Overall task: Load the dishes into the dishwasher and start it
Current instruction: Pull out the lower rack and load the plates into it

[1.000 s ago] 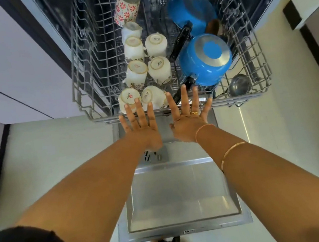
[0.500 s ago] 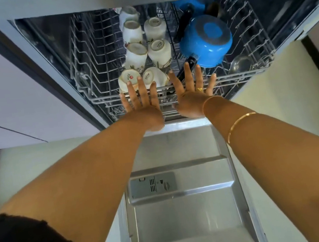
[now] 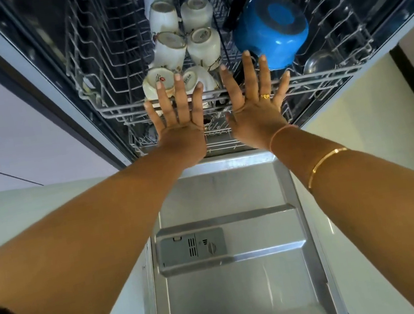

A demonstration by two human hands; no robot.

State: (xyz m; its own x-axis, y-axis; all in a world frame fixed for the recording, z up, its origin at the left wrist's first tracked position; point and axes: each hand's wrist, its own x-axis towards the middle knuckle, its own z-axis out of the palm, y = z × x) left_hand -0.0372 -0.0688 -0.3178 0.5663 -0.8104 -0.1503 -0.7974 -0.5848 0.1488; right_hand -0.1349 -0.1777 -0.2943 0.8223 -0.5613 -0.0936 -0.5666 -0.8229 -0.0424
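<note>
The upper wire rack (image 3: 323,77) sits mostly inside the dishwasher tub. It carries several upturned white cups (image 3: 204,45), a blue pot (image 3: 273,31) with a black handle, and a steel ladle (image 3: 318,62) at the right. My left hand (image 3: 178,115) and my right hand (image 3: 254,104) lie flat, fingers spread, against the rack's front rail. Neither hand holds anything. A ring and bangles are on my right hand and arm.
The dishwasher door (image 3: 234,273) lies open and flat below my arms, with its detergent compartment (image 3: 191,249) shut. White cabinet fronts (image 3: 7,119) stand at the left, pale floor (image 3: 371,116) on both sides. A lower rack (image 3: 220,144) shows under the upper one.
Both flat hands have moved forward with the rack, which has slid from fully pulled out to mostly inside the tub. The cups and pots went in with it.
</note>
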